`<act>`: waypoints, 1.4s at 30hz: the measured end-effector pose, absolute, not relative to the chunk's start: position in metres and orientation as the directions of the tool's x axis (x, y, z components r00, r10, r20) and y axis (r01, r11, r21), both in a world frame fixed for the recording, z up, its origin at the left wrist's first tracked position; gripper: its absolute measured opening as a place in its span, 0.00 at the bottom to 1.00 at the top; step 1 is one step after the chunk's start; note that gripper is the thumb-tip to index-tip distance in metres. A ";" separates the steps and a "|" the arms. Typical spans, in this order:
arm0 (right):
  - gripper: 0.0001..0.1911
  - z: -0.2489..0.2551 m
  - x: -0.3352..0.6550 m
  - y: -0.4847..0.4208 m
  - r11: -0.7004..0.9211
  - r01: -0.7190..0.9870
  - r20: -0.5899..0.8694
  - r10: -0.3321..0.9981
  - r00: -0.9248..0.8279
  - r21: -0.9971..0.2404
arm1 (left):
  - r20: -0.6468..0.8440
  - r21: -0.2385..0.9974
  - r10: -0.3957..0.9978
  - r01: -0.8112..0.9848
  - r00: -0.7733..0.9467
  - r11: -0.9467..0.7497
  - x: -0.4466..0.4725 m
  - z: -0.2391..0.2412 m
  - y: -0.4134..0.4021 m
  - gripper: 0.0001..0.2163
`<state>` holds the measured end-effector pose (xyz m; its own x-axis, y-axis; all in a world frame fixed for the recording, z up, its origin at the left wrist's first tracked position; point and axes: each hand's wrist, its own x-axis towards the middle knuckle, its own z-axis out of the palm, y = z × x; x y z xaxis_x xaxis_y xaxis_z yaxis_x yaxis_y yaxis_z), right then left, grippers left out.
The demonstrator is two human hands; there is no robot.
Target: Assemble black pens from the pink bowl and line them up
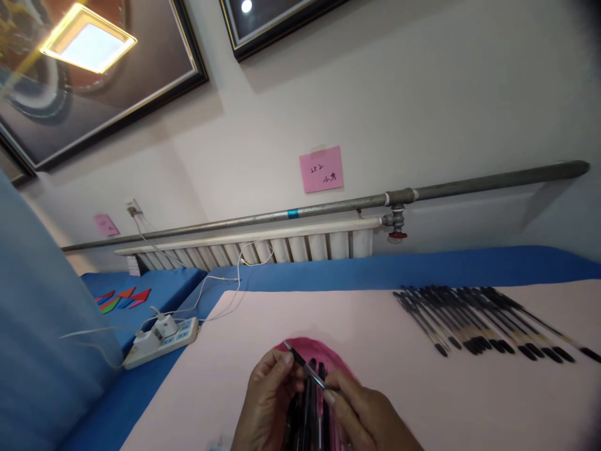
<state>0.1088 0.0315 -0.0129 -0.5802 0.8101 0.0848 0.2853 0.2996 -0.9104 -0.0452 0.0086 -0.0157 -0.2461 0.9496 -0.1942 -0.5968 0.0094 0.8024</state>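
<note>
With the left hand (270,391) closed lightly round the pen (308,369) near its tip and the right hand (364,407) pinching its other end, a loose pinch could drop it into the pink bowl (323,351) of dark sticks (306,416) below.

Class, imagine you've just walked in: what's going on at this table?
A person holds a slim pen-like stick between the fingers of the left hand and right hand, over a pink container with more dark sticks in it. To the right, a row of slender dark-ended sticks lies on the pale pink sheet.
</note>
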 end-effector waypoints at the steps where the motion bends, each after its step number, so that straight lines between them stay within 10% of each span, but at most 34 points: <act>1: 0.12 -0.014 0.109 0.032 0.292 0.282 0.082 0.813 -0.576 -0.914 | -0.201 0.804 0.948 -0.594 -0.248 0.015 -0.045 -0.015 0.009 0.08; 42: 0.17 -0.006 0.102 0.025 -0.087 0.089 -0.124 0.788 -0.603 -0.992 | -0.212 0.678 0.960 -0.735 -0.184 0.008 -0.051 0.000 0.003 0.09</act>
